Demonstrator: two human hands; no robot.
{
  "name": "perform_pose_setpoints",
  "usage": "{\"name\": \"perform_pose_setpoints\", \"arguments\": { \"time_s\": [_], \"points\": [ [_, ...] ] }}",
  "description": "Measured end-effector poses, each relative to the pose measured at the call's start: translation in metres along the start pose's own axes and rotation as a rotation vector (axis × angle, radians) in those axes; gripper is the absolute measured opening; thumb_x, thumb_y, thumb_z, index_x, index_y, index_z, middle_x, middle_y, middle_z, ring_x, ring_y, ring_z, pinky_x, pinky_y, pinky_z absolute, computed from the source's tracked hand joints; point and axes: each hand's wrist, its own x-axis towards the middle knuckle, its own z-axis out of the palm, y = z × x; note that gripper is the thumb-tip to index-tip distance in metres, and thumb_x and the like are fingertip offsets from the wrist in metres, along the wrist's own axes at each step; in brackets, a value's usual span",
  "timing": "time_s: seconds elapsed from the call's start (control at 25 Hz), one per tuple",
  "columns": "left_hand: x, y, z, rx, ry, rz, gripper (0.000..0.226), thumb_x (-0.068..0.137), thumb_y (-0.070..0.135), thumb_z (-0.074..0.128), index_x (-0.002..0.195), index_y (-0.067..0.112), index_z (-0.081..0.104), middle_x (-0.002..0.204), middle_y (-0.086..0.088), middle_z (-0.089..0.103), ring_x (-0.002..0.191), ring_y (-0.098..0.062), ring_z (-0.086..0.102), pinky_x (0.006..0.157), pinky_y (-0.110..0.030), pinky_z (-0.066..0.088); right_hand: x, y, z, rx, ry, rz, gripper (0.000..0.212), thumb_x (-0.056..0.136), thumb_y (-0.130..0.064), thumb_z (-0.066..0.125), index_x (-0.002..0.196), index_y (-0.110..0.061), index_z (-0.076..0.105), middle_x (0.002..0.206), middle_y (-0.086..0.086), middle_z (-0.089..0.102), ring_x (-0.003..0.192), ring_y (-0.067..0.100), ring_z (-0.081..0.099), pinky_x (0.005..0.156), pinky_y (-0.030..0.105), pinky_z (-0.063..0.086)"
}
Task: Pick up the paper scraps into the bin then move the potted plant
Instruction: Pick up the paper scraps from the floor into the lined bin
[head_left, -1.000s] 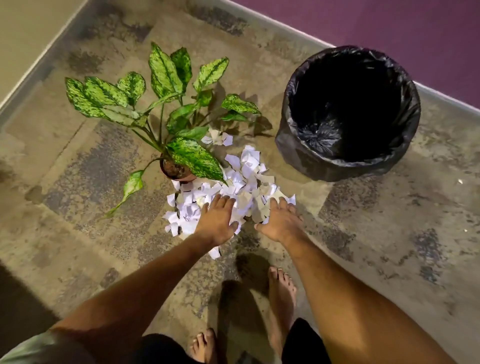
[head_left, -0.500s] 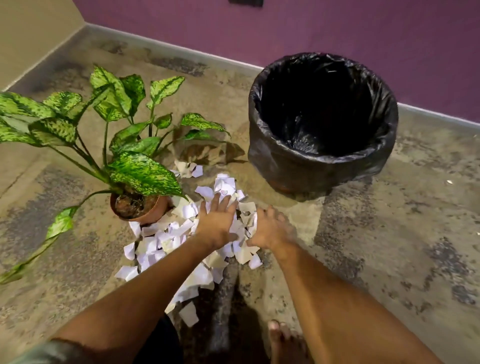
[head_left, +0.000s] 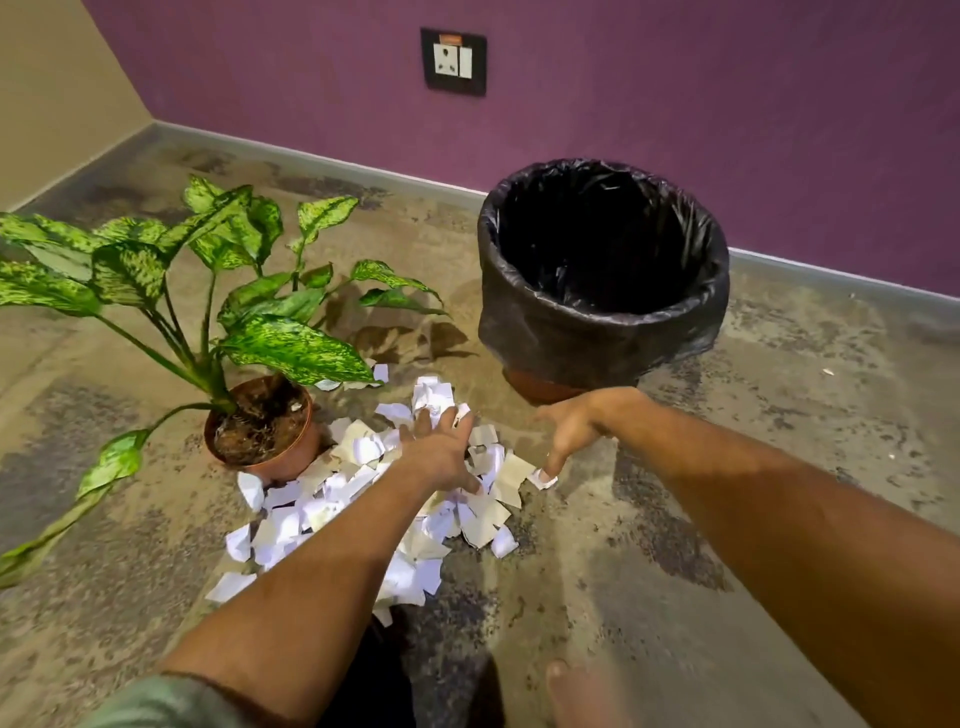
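Note:
A heap of white paper scraps (head_left: 322, 512) lies on the floor between the potted plant (head_left: 265, 431) and the bin (head_left: 602, 322). The plant has mottled green leaves in a brown pot at the left. The bin is lined with a black bag and stands at the right, open and dark inside. My left hand (head_left: 441, 452) rests flat on top of the heap, fingers spread. At the heap's right edge my right hand (head_left: 571, 431) is open, its fingers pointing down and touching a scrap.
The floor is mottled concrete. A purple wall with a grey skirting runs behind the bin, with a wall socket (head_left: 453, 61) on it. A beige wall closes the left. My bare foot (head_left: 576, 691) shows at the bottom.
The view has dropped lower and closer to the floor. My right hand has shifted out to the heap's right edge and opened. My left hand stays on the heap.

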Motion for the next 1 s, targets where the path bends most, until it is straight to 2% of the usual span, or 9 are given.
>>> {"name": "perform_pose_setpoints", "arguments": {
  "time_s": [0.24, 0.32, 0.48, 0.56, 0.64, 0.72, 0.8, 0.88, 1.0],
  "points": [
    [0.007, -0.007, 0.006, -0.023, -0.046, -0.048, 0.114, 0.069, 0.038, 0.081, 0.150, 0.036, 0.001, 0.160, 0.000, -0.006, 0.144, -0.040, -0.010, 0.111, -0.066, 0.008, 0.016, 0.006, 0.016, -0.009, 0.027, -0.094, 0.107, 0.071, -0.034, 0.086, 0.153, -0.019, 0.019, 0.154, 0.007, 0.035, 0.138, 0.028, 0.039, 0.113, 0.041, 0.036],
    [0.010, -0.016, 0.012, -0.012, -0.052, -0.071, 0.116, 0.067, 0.038, 0.083, 0.150, 0.038, 0.000, 0.160, 0.000, -0.008, 0.144, -0.040, -0.011, 0.109, -0.068, 0.009, 0.033, 0.003, 0.028, -0.065, 0.119, -0.140, 0.119, 0.068, -0.041, 0.086, 0.155, -0.022, 0.008, 0.157, 0.008, 0.025, 0.141, 0.029, 0.034, 0.114, 0.040, 0.035],
    [0.013, -0.032, 0.019, -0.048, -0.071, -0.110, 0.119, 0.062, 0.040, 0.085, 0.149, 0.038, 0.003, 0.159, -0.001, -0.009, 0.143, -0.045, -0.005, 0.106, -0.071, 0.011, 0.064, -0.008, 0.052, -0.119, 0.216, -0.208, 0.133, 0.060, -0.049, 0.087, 0.153, -0.040, -0.008, 0.164, 0.002, -0.008, 0.147, 0.034, 0.021, 0.113, 0.047, 0.034],
    [0.013, -0.040, 0.024, -0.064, -0.083, -0.143, 0.119, 0.058, 0.038, 0.087, 0.148, 0.037, 0.009, 0.158, -0.002, -0.005, 0.141, -0.048, 0.005, 0.105, -0.070, 0.021, 0.076, -0.020, 0.058, -0.145, 0.252, -0.221, 0.134, 0.058, -0.052, 0.087, 0.150, -0.047, -0.010, 0.163, -0.002, -0.017, 0.143, 0.038, 0.030, 0.107, 0.047, 0.039],
    [0.014, -0.044, 0.029, -0.069, -0.086, -0.150, 0.112, 0.057, 0.033, 0.089, 0.145, 0.034, 0.019, 0.153, -0.006, 0.008, 0.135, -0.047, 0.024, 0.100, -0.061, 0.039, 0.084, -0.031, 0.067, -0.176, 0.288, -0.236, 0.130, 0.059, -0.055, 0.085, 0.149, -0.049, -0.008, 0.162, -0.003, -0.020, 0.138, 0.039, 0.037, 0.102, 0.045, 0.044],
    [0.014, -0.045, 0.030, -0.044, -0.067, -0.132, 0.098, 0.061, 0.026, 0.087, 0.141, 0.027, 0.030, 0.145, -0.009, 0.026, 0.124, -0.040, 0.043, 0.094, -0.048, 0.049, 0.090, -0.041, 0.081, -0.201, 0.335, -0.292, 0.118, 0.063, -0.052, 0.082, 0.150, -0.045, 0.003, 0.162, 0.001, -0.015, 0.136, 0.038, 0.040, 0.099, 0.043, 0.047],
    [0.013, -0.046, 0.029, 0.003, 0.029, -0.080, 0.071, 0.072, 0.018, 0.079, 0.133, 0.019, 0.043, 0.134, -0.011, 0.041, 0.117, -0.033, 0.053, 0.090, -0.037, 0.049, 0.092, -0.051, 0.093, -0.251, 0.389, -0.333, 0.096, 0.070, -0.043, 0.078, 0.147, -0.036, 0.022, 0.162, 0.007, -0.001, 0.125, 0.039, 0.050, 0.088, 0.041, 0.052],
    [0.012, -0.047, 0.026, 0.014, 0.161, -0.018, 0.039, 0.082, 0.010, 0.066, 0.119, 0.011, 0.055, 0.124, -0.013, 0.051, 0.111, -0.031, 0.056, 0.085, -0.034, 0.046, 0.093, -0.057, 0.097, -0.268, 0.454, -0.336, 0.069, 0.077, -0.031, 0.073, 0.138, -0.027, 0.041, 0.156, 0.008, 0.016, 0.113, 0.038, 0.058, 0.081, 0.039, 0.053],
    [0.012, -0.047, 0.022, 0.004, 0.250, 0.013, 0.020, 0.083, 0.000, 0.055, 0.102, 0.001, 0.063, 0.109, -0.017, 0.061, 0.103, -0.035, 0.058, 0.079, -0.039, 0.046, 0.090, -0.060, 0.086, -0.272, 0.536, -0.351, 0.047, 0.082, -0.010, 0.061, 0.127, -0.023, 0.055, 0.138, 0.008, 0.039, 0.111, 0.031, 0.060, 0.083, 0.036, 0.052]
  ]
}}
